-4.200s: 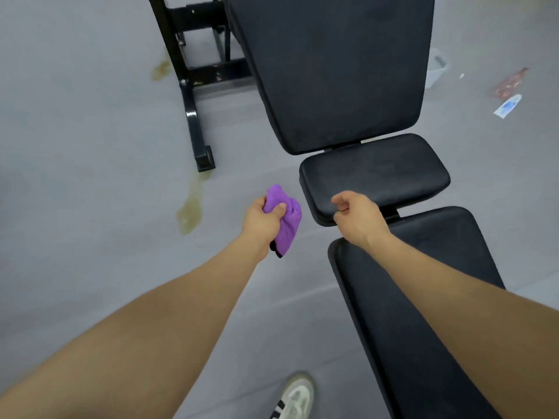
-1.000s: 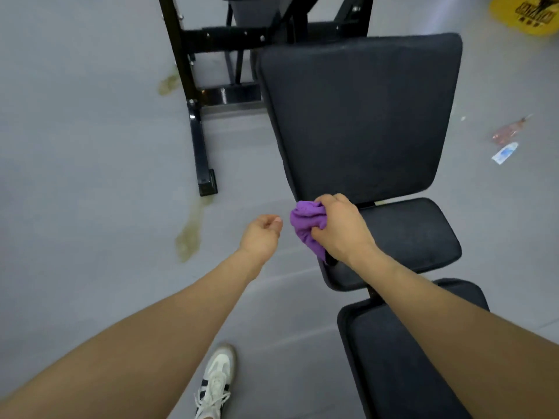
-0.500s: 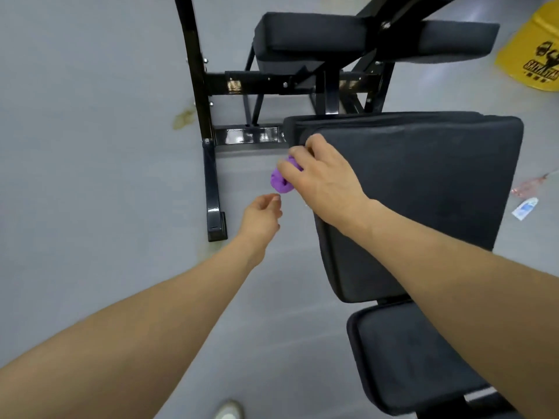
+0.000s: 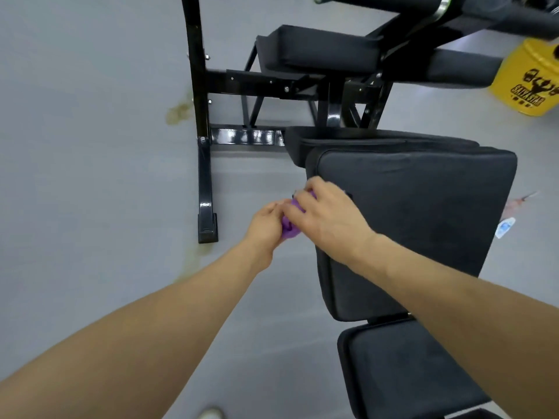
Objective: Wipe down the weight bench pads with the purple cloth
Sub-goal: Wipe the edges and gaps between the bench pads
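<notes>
The left hand [image 4: 266, 226] has risen to join the right hand [image 4: 325, 217]; both grips pinch the mostly hidden purple cloth [image 4: 291, 229].

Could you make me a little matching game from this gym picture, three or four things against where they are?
Things:
1. purple cloth
2. yellow object
3. back pad
4. brownish stain

Places:
A. top right corner, on the floor
B. on the floor left of the black frame upright
C. bunched between the two hands
D. under the right hand's forearm

Pairs: 1-C, 2-A, 3-D, 4-B
</notes>
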`<state>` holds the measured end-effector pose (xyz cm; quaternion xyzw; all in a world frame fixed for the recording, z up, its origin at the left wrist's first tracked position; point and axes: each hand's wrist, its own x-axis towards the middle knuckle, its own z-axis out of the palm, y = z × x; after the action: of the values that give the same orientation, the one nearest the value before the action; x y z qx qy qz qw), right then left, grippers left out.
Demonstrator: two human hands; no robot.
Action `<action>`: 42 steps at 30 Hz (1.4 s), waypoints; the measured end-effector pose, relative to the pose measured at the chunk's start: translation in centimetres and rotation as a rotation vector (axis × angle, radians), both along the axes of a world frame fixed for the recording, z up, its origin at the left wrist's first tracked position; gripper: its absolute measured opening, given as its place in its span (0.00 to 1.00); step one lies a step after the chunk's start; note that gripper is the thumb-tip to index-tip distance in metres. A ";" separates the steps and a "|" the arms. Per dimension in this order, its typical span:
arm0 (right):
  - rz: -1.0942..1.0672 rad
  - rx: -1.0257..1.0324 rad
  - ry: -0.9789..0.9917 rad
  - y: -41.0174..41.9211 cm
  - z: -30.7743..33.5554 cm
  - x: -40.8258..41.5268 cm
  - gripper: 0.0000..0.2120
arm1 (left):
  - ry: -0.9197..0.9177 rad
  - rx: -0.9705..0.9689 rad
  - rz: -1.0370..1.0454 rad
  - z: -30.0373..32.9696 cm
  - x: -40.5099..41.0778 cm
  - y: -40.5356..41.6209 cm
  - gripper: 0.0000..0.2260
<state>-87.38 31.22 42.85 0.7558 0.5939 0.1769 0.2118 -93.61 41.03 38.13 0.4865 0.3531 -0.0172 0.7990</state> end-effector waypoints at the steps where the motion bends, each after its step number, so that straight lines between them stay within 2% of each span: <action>1: -0.008 0.031 -0.037 1.0 0.9 0.8 0.08 | 0.004 -0.019 0.019 0.2 0.2 0.2 0.13; 4: -0.088 -0.014 -0.117 1.6 1.3 1.2 0.07 | 0.030 -0.034 0.022 -0.5 0.1 0.4 0.14; 8: -0.080 -0.154 -0.136 -1.1 -1.9 -0.6 0.07 | 0.078 -0.076 -0.031 -3.0 -1.0 -1.5 0.13; 13: -0.063 -0.135 -0.151 -2.2 -4.5 -2.1 0.04 | 0.082 -0.132 -0.060 -4.9 -1.8 -3.7 0.10; 18: -0.107 -0.193 -0.069 -6.1 -8.1 -5.2 0.05 | 0.066 -0.172 -0.129 -6.2 -2.5 -5.0 0.14; 19: -0.121 -0.226 -0.034 -7.3 -9.2 -6.1 0.02 | 0.071 -0.170 -0.137 -6.6 -2.7 -5.3 0.15; 22: -0.205 -0.352 0.165 -9.1 -9.4 -9.0 0.14 | 0.097 -0.125 -0.189 -7.3 -3.7 -6.0 0.15; 24: -0.234 -0.441 0.296 -9.4 -9.0 -9.8 0.15 | 0.103 -0.111 -0.220 -7.4 -4.2 -6.2 0.15; 29: -0.162 -0.103 0.131 -7.7 -8.7 -7.9 0.09 | 0.115 -0.120 -0.200 -7.0 -4.1 -5.9 0.14; 32: -0.159 -0.137 0.046 -9.6 -10.9 -7.6 0.08 | 0.114 -0.033 -0.201 -7.5 -4.0 -6.3 0.14; 37: -0.207 -0.146 0.153 -13.8 -14.2 -10.5 0.12 | 0.165 0.002 -0.241 -8.7 -5.4 -9.2 0.16; 42: -0.351 -0.102 0.240 -16.2 -13.7 -11.8 0.18 | 0.188 0.066 -0.289 -8.4 -6.9 -10.8 0.19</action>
<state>-99.20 14.98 29.19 0.8515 0.4824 0.0157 0.2050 -100.50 30.21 29.74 0.5545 0.3529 -0.1655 0.7352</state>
